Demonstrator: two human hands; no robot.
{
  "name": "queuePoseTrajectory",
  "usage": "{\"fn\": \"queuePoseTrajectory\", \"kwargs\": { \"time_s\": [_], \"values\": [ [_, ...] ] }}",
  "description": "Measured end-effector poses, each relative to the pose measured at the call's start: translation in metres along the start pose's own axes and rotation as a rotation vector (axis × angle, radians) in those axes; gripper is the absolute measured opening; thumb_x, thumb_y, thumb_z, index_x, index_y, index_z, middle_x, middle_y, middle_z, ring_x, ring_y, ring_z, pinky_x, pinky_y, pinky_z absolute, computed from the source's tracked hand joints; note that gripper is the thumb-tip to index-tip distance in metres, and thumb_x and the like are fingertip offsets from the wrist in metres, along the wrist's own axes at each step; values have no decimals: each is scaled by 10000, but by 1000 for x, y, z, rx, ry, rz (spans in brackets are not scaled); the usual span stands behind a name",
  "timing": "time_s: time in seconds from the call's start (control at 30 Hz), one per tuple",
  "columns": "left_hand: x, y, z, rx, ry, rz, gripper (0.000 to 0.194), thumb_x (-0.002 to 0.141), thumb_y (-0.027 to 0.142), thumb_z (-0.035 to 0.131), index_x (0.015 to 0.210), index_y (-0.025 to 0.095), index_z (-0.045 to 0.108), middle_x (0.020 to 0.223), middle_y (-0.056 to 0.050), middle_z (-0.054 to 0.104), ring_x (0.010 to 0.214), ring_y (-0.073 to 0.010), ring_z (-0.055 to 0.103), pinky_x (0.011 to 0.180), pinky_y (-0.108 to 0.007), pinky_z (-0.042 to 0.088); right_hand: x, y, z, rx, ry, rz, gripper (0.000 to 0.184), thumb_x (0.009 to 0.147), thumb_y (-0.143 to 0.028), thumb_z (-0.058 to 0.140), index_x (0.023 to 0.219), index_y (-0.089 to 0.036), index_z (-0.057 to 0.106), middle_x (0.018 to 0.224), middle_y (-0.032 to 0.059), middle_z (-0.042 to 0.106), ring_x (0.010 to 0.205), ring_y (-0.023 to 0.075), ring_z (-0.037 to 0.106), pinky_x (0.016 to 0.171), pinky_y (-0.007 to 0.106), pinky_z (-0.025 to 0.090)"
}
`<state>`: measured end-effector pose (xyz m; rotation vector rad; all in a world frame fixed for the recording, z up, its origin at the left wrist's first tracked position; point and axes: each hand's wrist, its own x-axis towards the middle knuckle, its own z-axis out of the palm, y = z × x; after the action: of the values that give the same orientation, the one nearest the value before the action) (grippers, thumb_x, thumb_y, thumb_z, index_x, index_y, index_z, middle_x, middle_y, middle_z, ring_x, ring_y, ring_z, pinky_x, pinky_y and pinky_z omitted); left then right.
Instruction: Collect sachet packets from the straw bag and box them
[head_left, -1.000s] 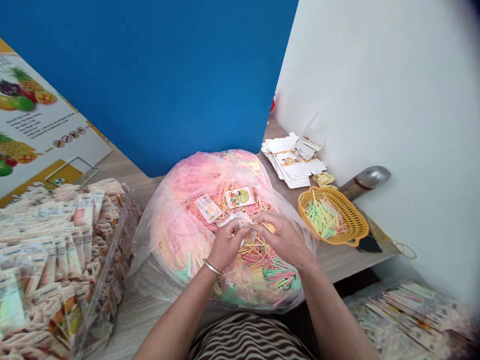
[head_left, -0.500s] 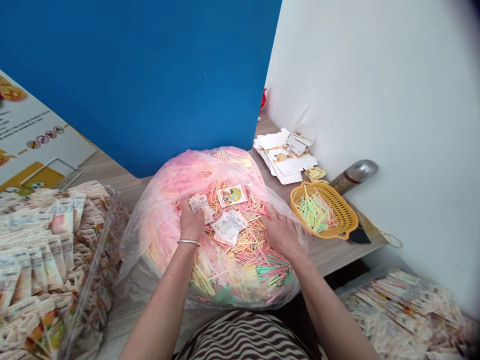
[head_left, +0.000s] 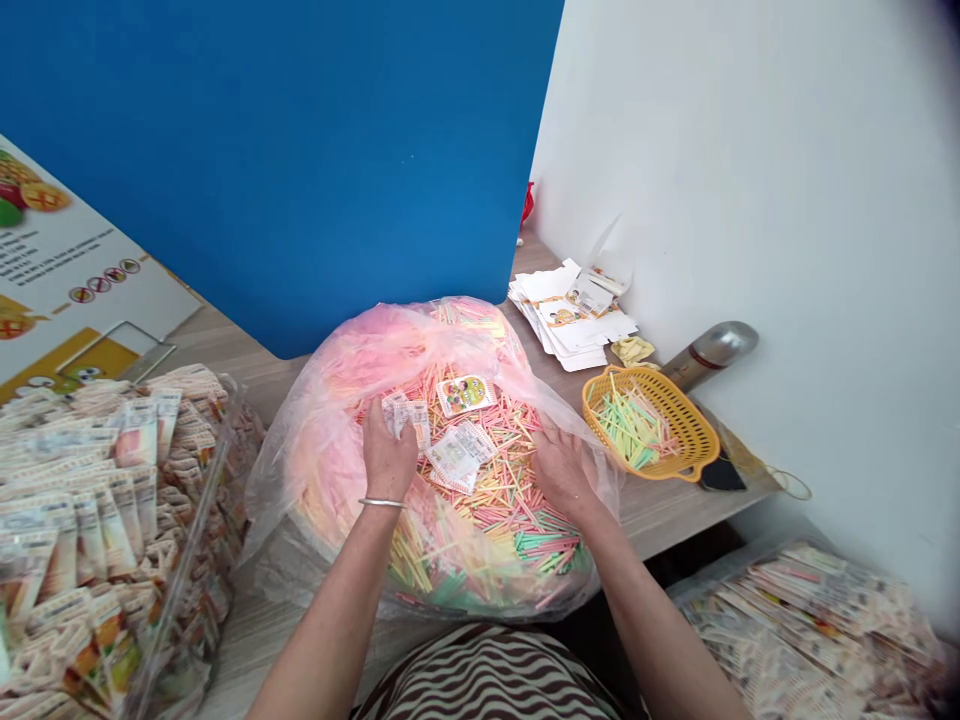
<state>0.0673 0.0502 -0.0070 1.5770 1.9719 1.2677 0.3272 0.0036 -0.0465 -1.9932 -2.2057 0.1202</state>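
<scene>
A large clear plastic bag [head_left: 300, 420] stands wide open before me, full of thin pink, yellow and green sticks [head_left: 517, 480]. My left hand [head_left: 388, 462] is over the left of the heap, thumb and fingers apart around a small printed packet [head_left: 412, 422] that lies on the sticks. To its right are more white printed packets [head_left: 461, 455] and a packet with a colourful cartoon face [head_left: 466, 395]. My right hand [head_left: 562, 470] rests at the right side of the heap by the bag's edge, its fingers stretched out; their tips are partly hidden among sticks and film.
A clear bin [head_left: 184, 560] crammed with printed packets stands at the left. On the right are a yellow basket [head_left: 697, 430] of sticks, a metal flask [head_left: 712, 355] and flattened cartons [head_left: 559, 310]. Another bag of packets [head_left: 810, 630] sits low right. A blue panel [head_left: 300, 150] rises behind.
My left hand has shifted slightly right and its thumb and fingers have spread at the small packet. My right hand stays almost in the same place at the right of the heap.
</scene>
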Motion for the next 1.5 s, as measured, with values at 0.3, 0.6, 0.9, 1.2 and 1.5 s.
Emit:
{"fn": "queuePoseTrajectory", "kwargs": {
  "time_s": [0.3, 0.6, 0.9, 1.2, 1.5],
  "values": [
    [-39, 54, 1, -203, -361, 47, 303, 886, 300, 535, 1143, 186, 647, 1184, -82, 666, 1094, -204, 625, 979, -382, 509, -9, -17, -43, 511, 129, 19, 237, 919, -263, 338, 947, -198, 564, 892, 96, 645, 842, 250, 566, 787, 382, 447],
    [-56, 64, 19, 61, -638, 265, 263, 870, 108, 497, 1043, 186, 679, 1058, -59, 691, 1009, -183, 621, 938, -340, 481, -11, -7, -41, 1118, 104, 182, 288, 929, -450, 414, 777, -227, 517, 697, 6, 553, 708, 192, 533, 678, 318, 447],
    [-55, 59, 26, 516, -731, 417, 209, 905, 222, 530, 936, 190, 734, 946, -89, 657, 962, -222, 579, 876, -338, 439, -15, -4, -44, 943, 205, 268, 254, 910, -370, 416, 695, -235, 425, 590, -25, 469, 613, 167, 445, 619, 297, 355],
    [-53, 64, 51, 631, -776, 486, 178, 888, 237, 557, 883, 198, 731, 958, -93, 645, 991, -240, 563, 846, -355, 416, -14, -14, -40, 956, 237, 233, 202, 829, -349, 547, 696, -203, 504, 605, -40, 454, 586, 133, 398, 556, 263, 310],
    [-45, 102, 1, 560, -711, 344, 141, 878, 148, 475, 829, 177, 604, 822, -59, 654, 798, -204, 609, 750, -324, 448, -22, -12, -24, 1646, 96, 485, 367, 794, -541, 595, 846, -177, 596, 508, -95, 313, 403, 74, 248, 379, 216, 248]
  ]
}}
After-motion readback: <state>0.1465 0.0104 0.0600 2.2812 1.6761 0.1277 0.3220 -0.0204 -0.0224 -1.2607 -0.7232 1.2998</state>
